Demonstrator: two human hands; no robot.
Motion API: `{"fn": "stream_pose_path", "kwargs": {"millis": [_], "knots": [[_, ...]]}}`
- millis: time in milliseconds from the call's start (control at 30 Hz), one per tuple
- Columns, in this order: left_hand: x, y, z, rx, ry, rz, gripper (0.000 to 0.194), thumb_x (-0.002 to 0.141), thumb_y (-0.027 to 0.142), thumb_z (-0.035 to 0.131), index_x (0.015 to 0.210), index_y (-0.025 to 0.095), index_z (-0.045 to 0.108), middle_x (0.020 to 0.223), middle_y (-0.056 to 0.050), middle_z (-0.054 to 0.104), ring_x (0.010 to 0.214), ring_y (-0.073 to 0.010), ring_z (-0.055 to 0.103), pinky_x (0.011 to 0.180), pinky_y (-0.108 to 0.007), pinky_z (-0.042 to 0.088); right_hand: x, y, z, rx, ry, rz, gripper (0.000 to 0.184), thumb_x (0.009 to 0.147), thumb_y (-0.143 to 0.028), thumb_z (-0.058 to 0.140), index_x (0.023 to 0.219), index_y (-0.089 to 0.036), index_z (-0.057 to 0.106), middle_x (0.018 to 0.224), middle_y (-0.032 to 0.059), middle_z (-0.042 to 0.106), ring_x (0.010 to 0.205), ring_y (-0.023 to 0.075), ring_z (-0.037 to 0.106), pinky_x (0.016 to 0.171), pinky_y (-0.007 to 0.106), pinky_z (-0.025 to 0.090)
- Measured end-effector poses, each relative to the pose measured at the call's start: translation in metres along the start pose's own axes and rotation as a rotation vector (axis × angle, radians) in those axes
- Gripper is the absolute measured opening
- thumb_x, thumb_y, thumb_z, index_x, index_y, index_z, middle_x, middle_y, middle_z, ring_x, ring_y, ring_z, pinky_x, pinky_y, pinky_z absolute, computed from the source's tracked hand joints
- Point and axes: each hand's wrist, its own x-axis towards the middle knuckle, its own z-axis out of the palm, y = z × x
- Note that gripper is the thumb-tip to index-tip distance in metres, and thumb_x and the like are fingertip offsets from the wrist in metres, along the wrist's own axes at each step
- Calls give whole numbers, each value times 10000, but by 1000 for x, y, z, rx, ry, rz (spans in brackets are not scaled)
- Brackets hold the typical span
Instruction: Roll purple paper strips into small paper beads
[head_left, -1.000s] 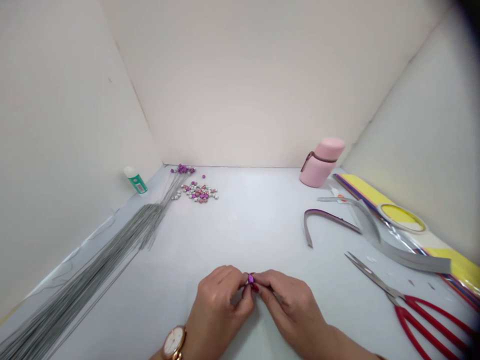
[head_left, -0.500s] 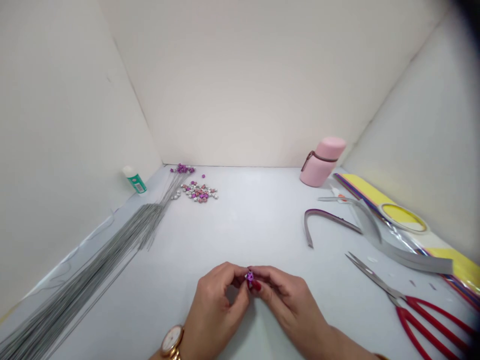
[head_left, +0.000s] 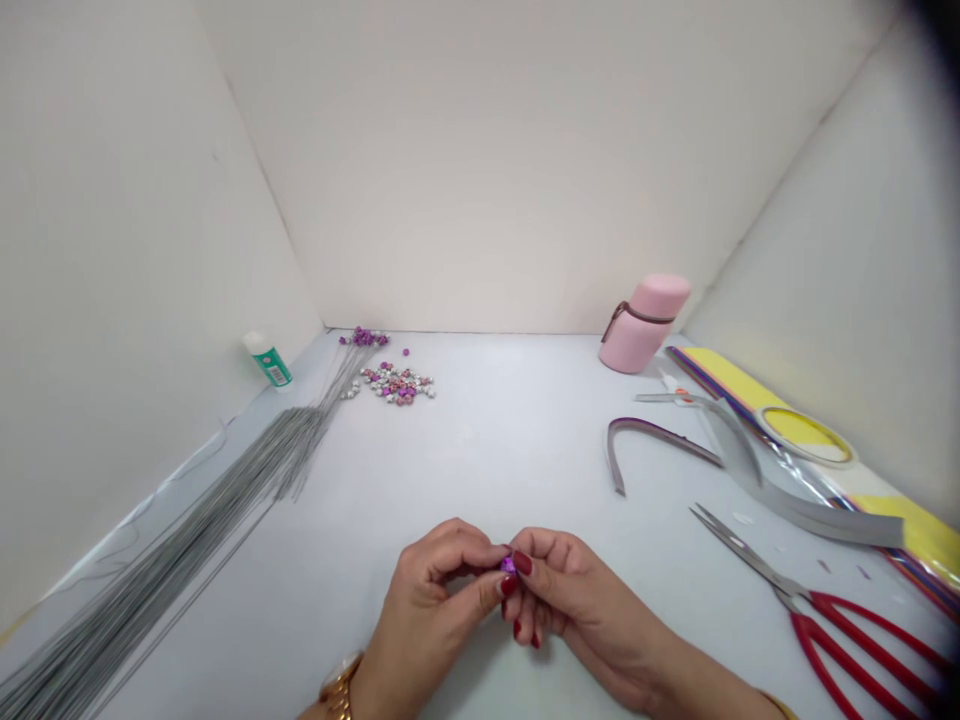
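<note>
Turned further palm-up than a moment ago, left-hand grip [head_left: 431,610] and right-hand grip [head_left: 577,600] pressed together at the fingertips, pinching a small purple bead [head_left: 508,565] above the desk [head_left: 487,450].

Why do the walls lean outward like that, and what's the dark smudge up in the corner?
In the head view, wide-angle distortion splays the white walls outward; a dark blur fills the top-right corner, cause unclear; lighting stays soft, with faint shadows under the left hand and right hand.

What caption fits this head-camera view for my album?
Left hand and right hand pinch a small purple bead between red-handled scissors and grey wires.
</note>
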Motion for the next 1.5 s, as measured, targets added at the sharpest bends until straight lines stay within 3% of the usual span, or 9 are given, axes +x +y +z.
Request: {"fn": "stream_pose_path", "kwargs": {"millis": [267, 400, 467, 600, 700, 833, 1067, 1300, 1500], "knots": [[2, 5, -1, 60, -25, 81, 131, 749, 137, 585, 628, 130, 635, 618, -28, 587, 589, -112, 561, 572, -213, 457, 0, 1, -2, 29, -19, 10, 229, 767, -310, 604, 670, -117, 528, 557, 15, 628, 441, 61, 553, 427, 145, 346], [2, 3, -1, 107, -23, 58, 56, 749, 124, 580, 745, 150, 630, 696, -29, 599, 659, -127, 573, 625, -234, 470, 0, 2, 0, 38, 3, 1, 228, 761, -317, 609, 675, -119, 536, 567, 14, 633, 443, 60, 555, 433, 142, 345], [1, 2, -1, 140, -5, 64, 117, 710, 99, 614, 808, 163, 615, 761, -32, 600, 712, -139, 571, 653, -247, 473, 0, 2, 1, 39, 29, -12, 220, 753, -314, 619, 685, -120, 539, 552, 2, 623, 430, 57, 544, 432, 143, 341], [0, 2, -2, 189, 35, 130, 91, 704, 96, 620, 766, 163, 623, 719, -23, 592, 686, -134, 565, 634, -241, 468, 1, 3, 2, 4, 36, -38, 226, 770, -319, 598, 686, -117, 543, 562, 7, 617, 441, 59, 538, 442, 150, 351], [-1, 2, -2, 170, 43, 151, 101, 757, 114, 569, 803, 161, 646, 732, -36, 609, 677, -131, 577, 614, -232, 472, 0, 3, 1, -113, 79, -108, 215, 793, -329, 564, 735, -122, 566, 586, 6, 607, 483, 69, 545, 465, 162, 372], [-1, -1, -2, 173, 52, 132, 137, 786, 139, 546, 840, 181, 664, 762, -41, 609, 691, -129, 580, 606, -221, 471, -3, 4, 0, -383, 138, -307, 185, 802, -277, 556, 950, -167, 573, 757, 26, 633, 660, 120, 580, 605, 225, 450], [-2, -1, -1, 201, -11, 134, 192, 806, 147, 519, 907, 216, 667, 785, -39, 614, 713, -128, 580, 620, -213, 471, -8, 7, 0, -900, 179, -537, 165, 837, -212, 468, 911, -194, 614, 748, 22, 626, 674, 150, 575, 631, 241, 457], [-2, 1, 0, 206, 14, 129, 184, 815, 142, 492, 893, 189, 652, 764, -46, 626, 710, -141, 585, 635, -233, 482, -10, 6, 0, -1006, 153, -583, 198, 853, -195, 418, 978, -206, 570, 797, 28, 629, 702, 149, 585, 656, 233, 462], [-3, -1, 1, 311, 30, 212, 167, 811, 108, 483, 854, 173, 631, 737, -44, 624, 691, -143, 577, 629, -233, 468, -10, 8, 2, -1052, 146, -598, 200, 864, -193, 384, 930, -196, 573, 722, 23, 610, 629, 141, 558, 598, 228, 445]]}}
